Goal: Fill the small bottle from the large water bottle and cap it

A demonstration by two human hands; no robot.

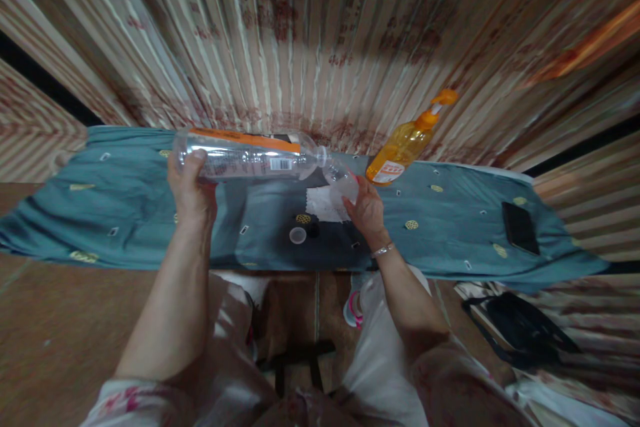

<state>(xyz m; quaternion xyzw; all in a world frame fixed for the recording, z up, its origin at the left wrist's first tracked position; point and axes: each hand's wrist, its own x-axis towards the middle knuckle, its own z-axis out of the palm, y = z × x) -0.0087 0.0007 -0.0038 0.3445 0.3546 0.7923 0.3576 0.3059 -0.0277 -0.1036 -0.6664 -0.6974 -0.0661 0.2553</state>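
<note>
A large clear plastic bottle (240, 159) with an orange-edged label lies sideways in the air above the table, its mouth pointing right. My left hand (193, 187) is closed around its base end. In my right hand (367, 210) is a small clear bottle (343, 183), tilted, its neck meeting the large bottle's mouth. Whether liquid passes between them I cannot make out. Below the small bottle lies a white paper piece (323, 205). Nearer me are a white round cap (297, 235) and a small dark cap (313, 230).
An orange pump bottle (397, 152) stands just right of my right hand. A dark phone (520, 227) lies at the right end of the cloth-covered table (440, 240). Behind is a striped curtain (310, 33); a black bag (520, 327) sits on the floor at right.
</note>
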